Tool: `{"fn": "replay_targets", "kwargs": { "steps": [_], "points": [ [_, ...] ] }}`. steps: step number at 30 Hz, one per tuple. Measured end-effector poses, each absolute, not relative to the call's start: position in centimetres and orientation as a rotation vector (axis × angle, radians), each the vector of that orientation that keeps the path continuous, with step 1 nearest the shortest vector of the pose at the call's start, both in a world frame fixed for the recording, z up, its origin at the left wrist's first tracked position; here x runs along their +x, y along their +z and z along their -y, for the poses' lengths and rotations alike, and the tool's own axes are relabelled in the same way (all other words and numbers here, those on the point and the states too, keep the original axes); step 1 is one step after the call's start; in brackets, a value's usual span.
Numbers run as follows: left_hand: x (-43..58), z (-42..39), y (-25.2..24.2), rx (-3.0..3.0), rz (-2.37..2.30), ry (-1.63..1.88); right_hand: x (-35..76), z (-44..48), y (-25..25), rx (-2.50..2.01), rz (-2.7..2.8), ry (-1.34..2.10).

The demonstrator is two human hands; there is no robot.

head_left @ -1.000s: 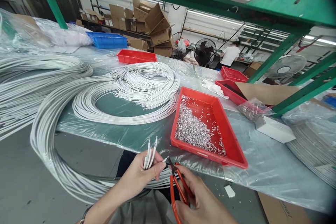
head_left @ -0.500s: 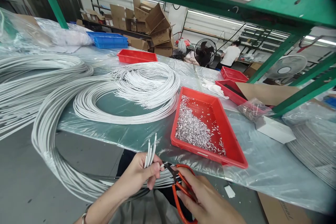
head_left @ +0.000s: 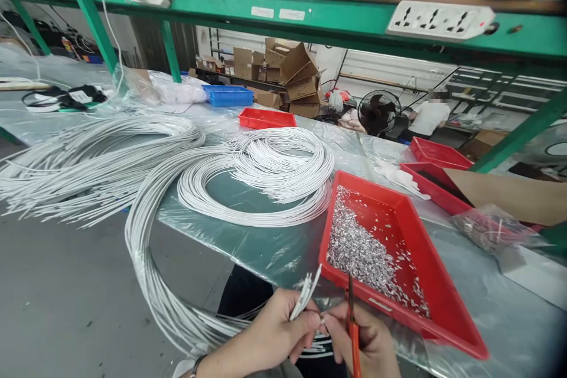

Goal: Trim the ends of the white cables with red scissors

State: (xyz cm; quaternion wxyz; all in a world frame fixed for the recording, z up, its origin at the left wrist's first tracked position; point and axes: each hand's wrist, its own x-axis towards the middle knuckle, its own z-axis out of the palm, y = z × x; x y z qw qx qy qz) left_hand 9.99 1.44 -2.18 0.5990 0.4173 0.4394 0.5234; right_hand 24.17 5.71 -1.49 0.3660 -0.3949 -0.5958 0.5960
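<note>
My left hand is closed around several white cables, whose ends stick up above the fingers. Its thumb and fingertips meet those of my right hand at a small cable end, mostly hidden by the fingers. In my right hand are orange-handled scissors, blades pointing up and away from the cables. A long bundle of white cable hangs off the table edge and curves down to my lap. Just beyond my right hand stands a red tray with a heap of tiny shiny metal pieces.
Coiled white cables and a larger loose pile lie on the plastic-covered table. Behind them are a small red tray and a blue tray. A green shelf beam crosses above. A person is far back.
The view has swung left and up. The scissors' blades have come away from the cable and now point upward. My right fingertips have moved in to pinch at the cable end.
</note>
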Motion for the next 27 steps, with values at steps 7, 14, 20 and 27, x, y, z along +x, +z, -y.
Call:
{"fn": "replay_targets", "kwargs": {
  "steps": [7,14,20,27],
  "points": [
    [10.0,-1.3,-1.5,1.026,-1.073,1.227,22.5,-5.4,-1.3,-0.757,0.892,2.224],
    [10.0,-1.6,-1.4,1.001,-1.141,1.250,22.6,-5.1,-0.5,-0.847,0.991,1.931],
    [9.9,-1.7,-1.2,0.996,-1.107,1.228,22.3,-5.0,-0.8,-0.828,1.013,2.008],
    [9.7,-1.7,-1.4,0.976,-1.124,1.224,22.7,-5.0,0.0,-0.857,1.144,1.839]
  ]
}}
